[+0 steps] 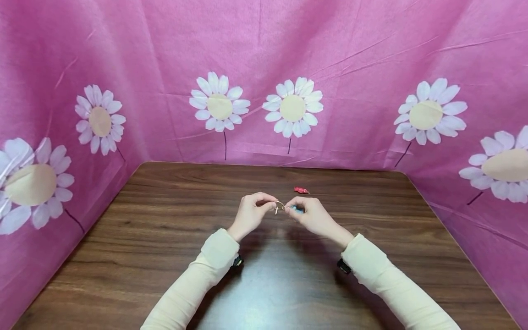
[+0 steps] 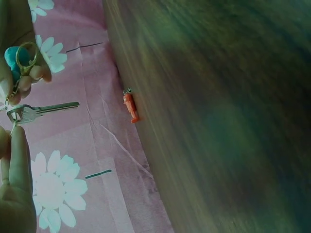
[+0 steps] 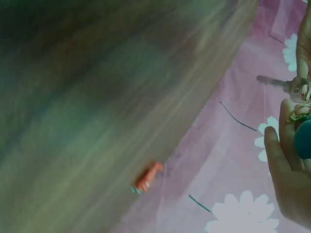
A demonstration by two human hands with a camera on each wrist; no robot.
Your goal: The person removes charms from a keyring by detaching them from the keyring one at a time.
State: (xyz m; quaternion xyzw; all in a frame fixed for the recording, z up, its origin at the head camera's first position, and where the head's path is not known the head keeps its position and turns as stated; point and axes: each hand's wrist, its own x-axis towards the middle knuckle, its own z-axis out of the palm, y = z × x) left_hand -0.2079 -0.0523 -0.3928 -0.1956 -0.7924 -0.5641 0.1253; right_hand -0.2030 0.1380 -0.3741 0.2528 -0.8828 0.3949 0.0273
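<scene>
Both hands meet above the middle of the table in the head view. My left hand (image 1: 249, 211) pinches a thin key ring between thumb and forefinger. From that ring hangs a silver key (image 2: 43, 111), its blade sticking out between the two hands. Opposite it, my right hand (image 1: 316, 216) pinches the keychain's other end with its fingertips. A rounded blue charm (image 3: 303, 140) and a gold clasp ring (image 3: 294, 116) lie against the right fingers. Part of the blue charm is hidden by the right hand in the head view.
A small red figure-shaped charm (image 1: 301, 190) with a metal loop lies on the dark wooden table (image 1: 185, 192), just beyond the right hand. Pink cloth (image 1: 350, 46) printed with white daisies stands around the table's back and sides.
</scene>
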